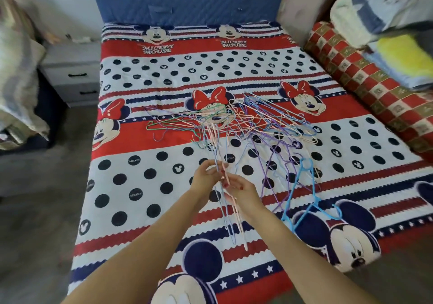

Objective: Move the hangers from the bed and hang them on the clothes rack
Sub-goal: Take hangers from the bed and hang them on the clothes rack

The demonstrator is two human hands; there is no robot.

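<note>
1. Two bare forearms reach in from the bottom edge, crossing toward mid-bed.
2. Right hand: fingers pinched together on thin wire hangers, a pink hanger and a pale blue hanger, which hang below the hand just above the bed cover.
3. Left hand: fingers curled round the upper wires of the same hangers, thumb and forefinger closed on them. Hands nearly touching each other.
4. Bed, Mickey/Minnie print cover in red, white, navy w/ dots & stripes; blue headboard at the far end.
5. Hanger pile: tangled heap of thin wire hangers in pink, purple, green, blue, mid-bed beyond the hands; strands trail from it toward the hands.
6. Thicker blue plastic hanger lies right of the hands, partly over the Mickey face; purple wire ones beside it.
7. Red checked roll along the bed's right edge, folded bedding stack above it.
8. Grey nightstand w/ two drawers left of the bed.
9. Clothes rack: not in view.
</note>
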